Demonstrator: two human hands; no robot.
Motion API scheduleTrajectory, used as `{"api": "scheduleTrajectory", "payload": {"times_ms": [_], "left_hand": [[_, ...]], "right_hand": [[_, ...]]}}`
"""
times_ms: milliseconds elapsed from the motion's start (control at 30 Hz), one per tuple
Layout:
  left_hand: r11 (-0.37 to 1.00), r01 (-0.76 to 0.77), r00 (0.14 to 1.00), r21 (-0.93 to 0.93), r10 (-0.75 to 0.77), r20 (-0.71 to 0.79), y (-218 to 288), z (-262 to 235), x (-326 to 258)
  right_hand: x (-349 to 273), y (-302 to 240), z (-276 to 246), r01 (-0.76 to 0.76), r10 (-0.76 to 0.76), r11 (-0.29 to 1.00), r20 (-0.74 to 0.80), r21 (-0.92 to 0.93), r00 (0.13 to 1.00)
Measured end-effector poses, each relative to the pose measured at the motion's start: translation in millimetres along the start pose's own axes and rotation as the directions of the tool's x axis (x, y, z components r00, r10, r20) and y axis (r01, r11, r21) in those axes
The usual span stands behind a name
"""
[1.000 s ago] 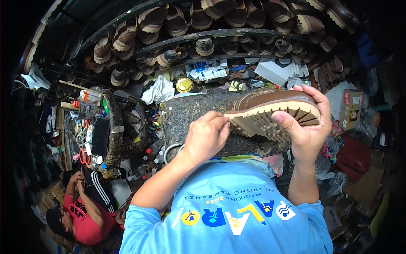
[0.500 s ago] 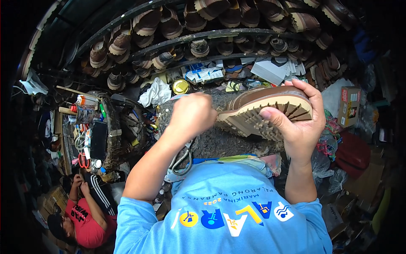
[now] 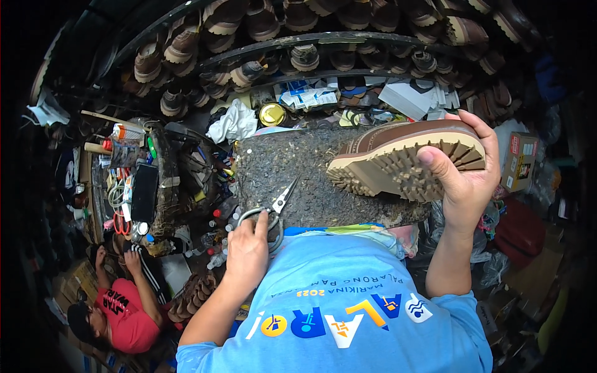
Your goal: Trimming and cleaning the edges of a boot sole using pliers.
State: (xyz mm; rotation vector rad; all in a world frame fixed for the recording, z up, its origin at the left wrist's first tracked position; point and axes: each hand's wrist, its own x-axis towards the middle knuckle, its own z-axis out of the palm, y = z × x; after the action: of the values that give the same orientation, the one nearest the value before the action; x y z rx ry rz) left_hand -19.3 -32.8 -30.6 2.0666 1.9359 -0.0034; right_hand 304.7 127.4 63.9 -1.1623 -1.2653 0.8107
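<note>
In my right hand point(image 3: 466, 186) is a brown leather shoe point(image 3: 398, 137), gripped by its right end with the thumb across the sole. Its tan, deeply ridged sole faces me, and the shoe hangs tilted above the right part of a dark, worn work block point(image 3: 292, 155). My left hand point(image 3: 247, 250) is at the near left corner of that block, fingers closed on the handle loops of a pair of scissors point(image 3: 284, 198). The blades lie over the block, pointing away and slightly right, and look a little apart.
Racks of brown shoes point(image 3: 261, 22) curve across the far side. Beyond the block lie a gold tin lid point(image 3: 272, 114) and crumpled white paper point(image 3: 233, 121). A cluttered tool tray point(image 3: 99, 205) stands left. A person in red point(image 3: 130, 311) sits at lower left. A cardboard box point(image 3: 521, 161) is at right.
My left hand has come away from the shoe, moving down and left, and has taken hold of the scissors' handles. My right hand still holds the shoe, now appearing slightly farther right.
</note>
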Motion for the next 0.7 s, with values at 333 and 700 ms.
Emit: {"api": "scheduleTrajectory", "payload": {"times_ms": [333, 700], "left_hand": [[0.831, -0.073, 0.983, -0.552, 0.154, 0.102, -13.1, -25.7, 54.2], [0.733, -0.180, 0.965, -0.656, 0.261, 0.027, 2.4, -7.2, 83.1]], "right_hand": [[-0.2, 3.7, -5.9, 0.027, -0.027, 0.999, 0.007, -0.030, 1.000], [-0.7, 10.6, -12.1, 0.030, -0.031, 0.999, -0.012, -0.020, 0.999]]}}
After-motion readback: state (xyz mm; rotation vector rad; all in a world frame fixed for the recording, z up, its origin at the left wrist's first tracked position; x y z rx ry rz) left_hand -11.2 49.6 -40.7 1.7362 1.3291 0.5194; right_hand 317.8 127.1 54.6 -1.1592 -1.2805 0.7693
